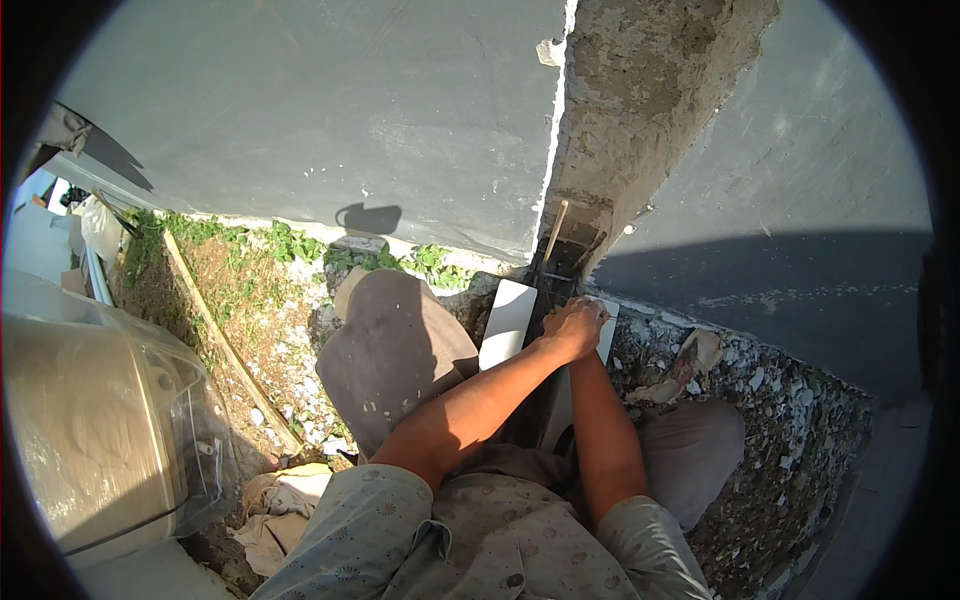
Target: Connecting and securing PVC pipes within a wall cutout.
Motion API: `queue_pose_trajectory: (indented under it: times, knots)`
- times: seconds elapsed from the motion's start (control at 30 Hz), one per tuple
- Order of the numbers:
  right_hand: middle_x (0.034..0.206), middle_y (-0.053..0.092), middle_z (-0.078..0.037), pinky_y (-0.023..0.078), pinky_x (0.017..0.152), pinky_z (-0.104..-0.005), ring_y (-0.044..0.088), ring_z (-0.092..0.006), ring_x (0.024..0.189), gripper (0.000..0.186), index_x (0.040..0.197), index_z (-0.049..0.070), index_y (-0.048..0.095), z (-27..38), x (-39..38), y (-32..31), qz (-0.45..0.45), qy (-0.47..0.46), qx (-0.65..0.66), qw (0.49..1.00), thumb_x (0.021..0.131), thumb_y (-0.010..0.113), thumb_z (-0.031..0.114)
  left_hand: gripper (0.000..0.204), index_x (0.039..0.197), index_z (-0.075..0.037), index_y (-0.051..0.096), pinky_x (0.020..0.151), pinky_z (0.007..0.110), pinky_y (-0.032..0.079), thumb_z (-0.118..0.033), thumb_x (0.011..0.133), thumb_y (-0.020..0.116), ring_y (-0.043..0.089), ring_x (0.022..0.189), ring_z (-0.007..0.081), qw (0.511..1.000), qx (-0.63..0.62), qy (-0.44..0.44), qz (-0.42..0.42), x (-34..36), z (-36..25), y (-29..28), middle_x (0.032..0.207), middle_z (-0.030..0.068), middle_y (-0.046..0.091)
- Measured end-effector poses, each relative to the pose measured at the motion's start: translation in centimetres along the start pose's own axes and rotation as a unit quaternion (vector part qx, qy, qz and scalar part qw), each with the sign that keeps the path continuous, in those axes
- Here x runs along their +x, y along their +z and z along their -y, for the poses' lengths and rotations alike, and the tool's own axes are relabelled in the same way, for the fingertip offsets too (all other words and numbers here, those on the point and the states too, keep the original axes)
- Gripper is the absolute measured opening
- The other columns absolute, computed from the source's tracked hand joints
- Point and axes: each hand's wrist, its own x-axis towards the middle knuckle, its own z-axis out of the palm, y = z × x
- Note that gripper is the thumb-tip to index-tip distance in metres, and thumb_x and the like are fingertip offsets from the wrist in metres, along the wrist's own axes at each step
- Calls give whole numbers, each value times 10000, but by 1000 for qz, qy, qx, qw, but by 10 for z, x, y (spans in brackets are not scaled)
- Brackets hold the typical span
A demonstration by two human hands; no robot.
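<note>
My left hand [572, 328] and my right hand [596, 350] are together between my knees, low in front of the wall corner. The left one is closed and covers much of the right, whose fingers also look curled. Whatever they grip is hidden. Just left of them a white flat panel [508, 322] leans upright, and part of a second white piece [606, 330] shows to their right. A dark narrow strip lies between these pieces. Beyond my hands, a thin wooden stick [555, 235] slants up from the dark recess in the corner.
Grey walls [400, 120] meet a rough, bare concrete column [650, 80]. A wooden strip [225, 335] lies on weedy ground to the left, near a large plastic-wrapped item [100, 410]. Rubble [780, 440] covers the ground on the right. Crumpled cloth or paper [285, 500] lies at lower left.
</note>
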Motion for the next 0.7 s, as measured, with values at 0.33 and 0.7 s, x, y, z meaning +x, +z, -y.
queue_pose_trajectory:
  times: [0.33,0.7]
  knots:
    - [855,606,-86,504,574,-384,586,-220,766,330,1034,60,576,-6,-1,-11,-48,-54,-1,997,791,664,266,174,942,-18,601,801,429,476,-74,880,448,584,949,369,995,-68,26,-68,-1,3,2,1004,186,614]
    - [814,605,-100,499,566,-383,590,-218,728,296,1004,45,580,-3,8,-21,-40,-54,-9,998,802,655,248,283,995,-48,577,790,595,440,-260,932,401,529,1008,505,998,-61,-15,20,-6,6,0,1062,246,587]
